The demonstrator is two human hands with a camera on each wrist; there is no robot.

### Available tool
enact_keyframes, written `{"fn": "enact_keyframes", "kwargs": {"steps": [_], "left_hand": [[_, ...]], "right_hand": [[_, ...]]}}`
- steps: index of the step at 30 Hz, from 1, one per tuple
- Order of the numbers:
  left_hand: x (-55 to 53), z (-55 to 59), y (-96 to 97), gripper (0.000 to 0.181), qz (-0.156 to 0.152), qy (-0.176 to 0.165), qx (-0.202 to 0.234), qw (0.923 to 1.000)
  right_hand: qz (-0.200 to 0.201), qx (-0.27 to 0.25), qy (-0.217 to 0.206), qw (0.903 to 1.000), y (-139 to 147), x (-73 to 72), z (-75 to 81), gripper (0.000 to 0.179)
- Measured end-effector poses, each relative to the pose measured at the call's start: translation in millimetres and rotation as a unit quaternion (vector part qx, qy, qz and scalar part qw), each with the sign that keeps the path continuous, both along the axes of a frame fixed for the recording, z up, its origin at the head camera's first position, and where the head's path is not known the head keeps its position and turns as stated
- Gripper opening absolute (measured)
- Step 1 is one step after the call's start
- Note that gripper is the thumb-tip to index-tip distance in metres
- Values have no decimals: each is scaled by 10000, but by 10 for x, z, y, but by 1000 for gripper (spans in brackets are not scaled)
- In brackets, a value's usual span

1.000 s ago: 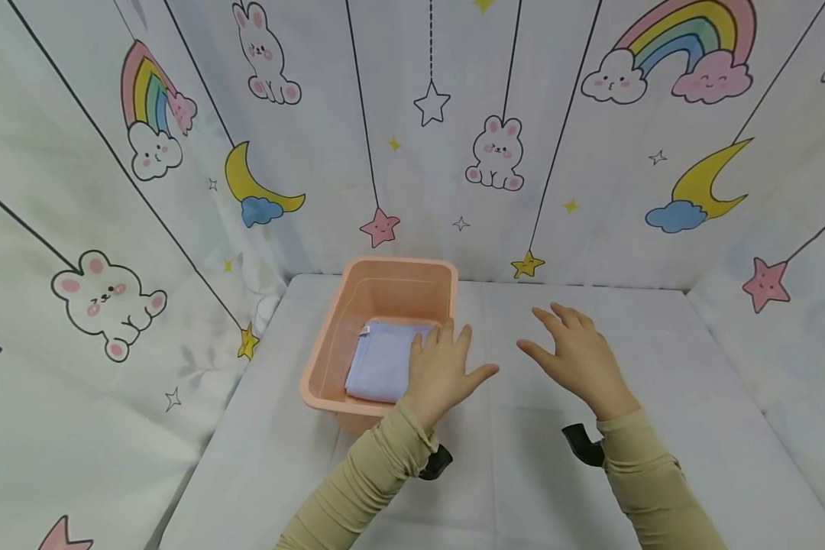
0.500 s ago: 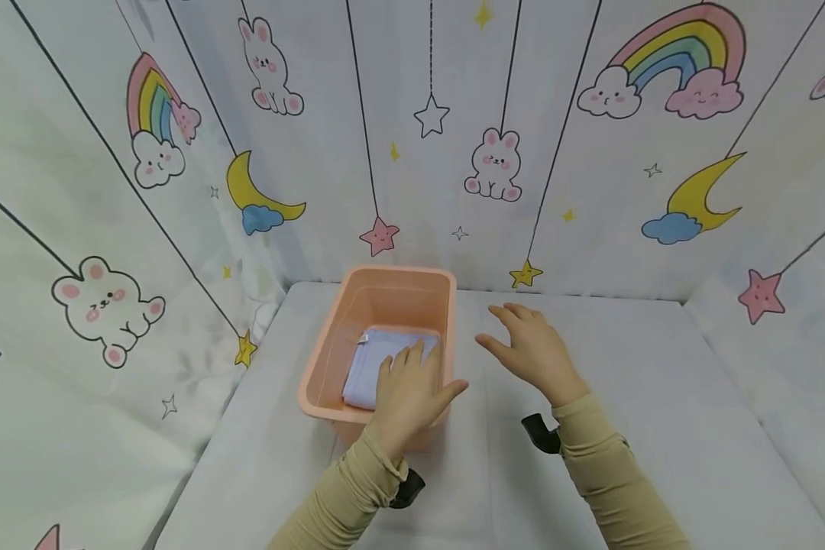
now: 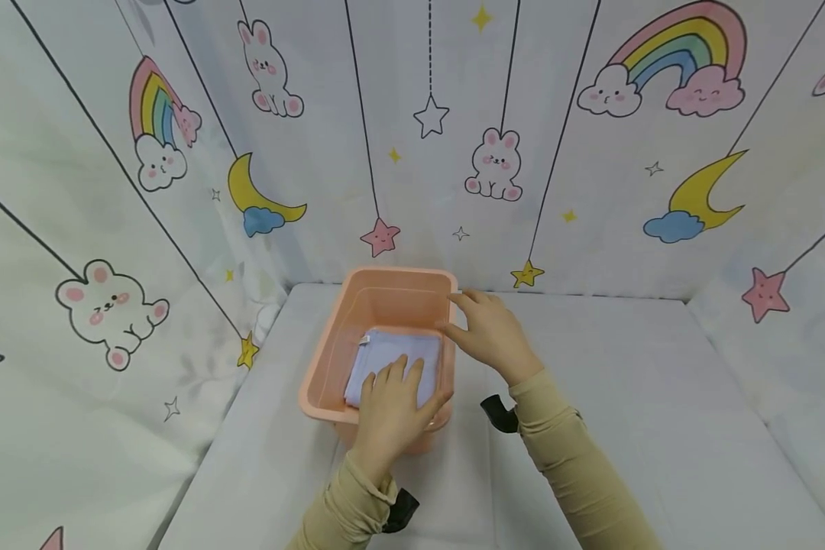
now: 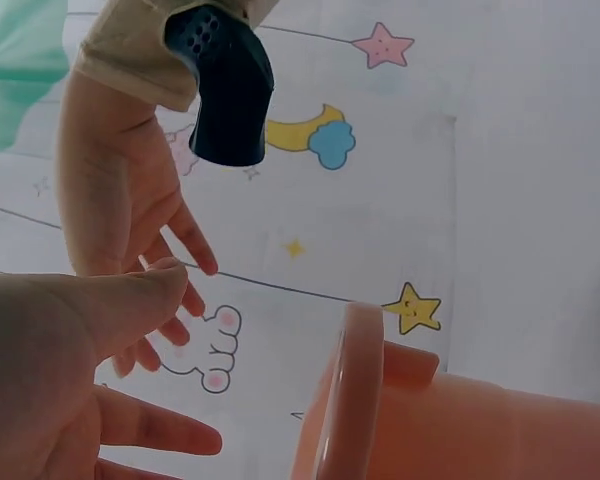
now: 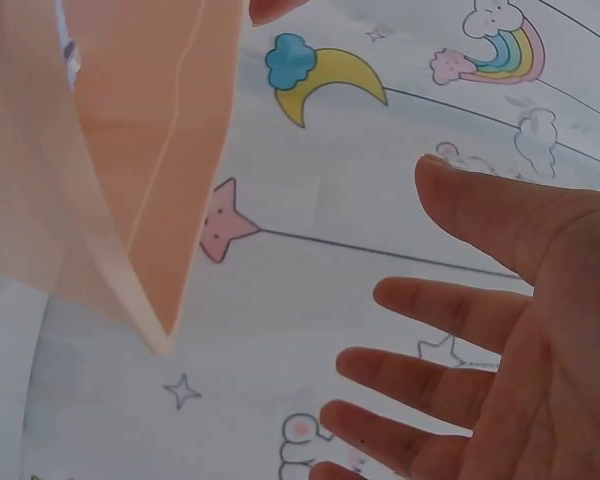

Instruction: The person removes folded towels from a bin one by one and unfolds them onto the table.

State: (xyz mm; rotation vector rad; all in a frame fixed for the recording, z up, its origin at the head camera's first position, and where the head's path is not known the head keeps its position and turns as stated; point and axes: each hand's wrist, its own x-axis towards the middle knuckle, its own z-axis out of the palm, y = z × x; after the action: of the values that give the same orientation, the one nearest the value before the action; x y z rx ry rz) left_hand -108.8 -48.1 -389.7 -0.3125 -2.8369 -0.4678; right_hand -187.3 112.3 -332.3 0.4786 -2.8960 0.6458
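A folded lavender cloth (image 3: 400,353) with a small white tag lies on the floor of a peach plastic bin (image 3: 321,359). My left hand (image 3: 392,409) hovers over the bin's near edge with fingers spread, overlapping the cloth in the head view. By the bin's right rim is my right hand (image 3: 491,332), its fingers extended and apart. In the left wrist view the left hand (image 4: 50,350) holds nothing, and the bin's rim (image 4: 355,400) shows beyond it. The right wrist view has the right hand (image 5: 510,330) with its palm bare, beside the bin wall (image 5: 165,180).
The bin stands on a white-covered table (image 3: 591,412), left of its middle. White curtains (image 3: 412,183) printed with rabbits, moons and stars hang at the back and sides. Each wrist carries a black curved mount, such as the right one (image 3: 499,415).
Both hands have moved left. The right hand went from well right of the bin to its right rim, and the left came down over the near edge. The bin and cloth have stayed put.
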Motion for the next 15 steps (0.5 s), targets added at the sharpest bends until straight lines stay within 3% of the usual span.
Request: {"fn": "enact_keyframes", "kwargs": {"steps": [7,15], "left_hand": [[110,-55,-12,59,1,-84,12,10000],[213,-145,-15,58,52,-203,223,9995]], "right_hand": [[69,204,-74,9997,-175,-93,49,54],[-114,360,-458,9982,-370,-260,120,53]]}}
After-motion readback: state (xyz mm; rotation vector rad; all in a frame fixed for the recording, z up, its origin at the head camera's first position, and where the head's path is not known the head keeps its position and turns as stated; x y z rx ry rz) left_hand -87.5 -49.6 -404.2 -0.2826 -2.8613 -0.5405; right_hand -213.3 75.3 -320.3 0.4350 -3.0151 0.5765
